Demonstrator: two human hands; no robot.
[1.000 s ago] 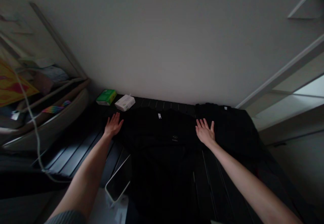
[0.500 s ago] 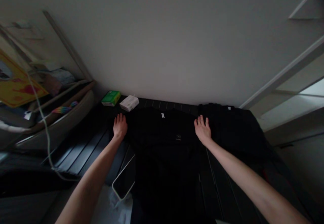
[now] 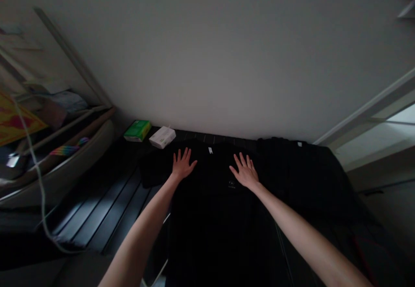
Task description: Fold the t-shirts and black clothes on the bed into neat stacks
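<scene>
A black T-shirt [image 3: 214, 218] lies spread out on a dark slatted table, its collar toward the wall. It has a white neck label [image 3: 210, 150] and a small printed logo [image 3: 231, 184] on the chest. My left hand [image 3: 183, 164] rests flat on the shirt's left upper part, fingers spread. Across from it, my right hand [image 3: 245, 170] lies flat just above the logo, fingers also spread. Neither hand grips anything. Dim light hides most of the shirt's folds and lower edge.
Against the wall sit a green pack [image 3: 138, 130] and a white box [image 3: 162, 137]. More dark folded clothing [image 3: 308, 174] lies at the right. On the left stand a beige-sided bin [image 3: 81, 161] with mixed items and a hanging white cord [image 3: 41, 187]. A phone is mostly hidden behind my left forearm.
Both hands have moved inward from the shirt's shoulders and sleeves onto its chest. The left sleeve now shows spread flat. My left forearm now covers most of the phone.
</scene>
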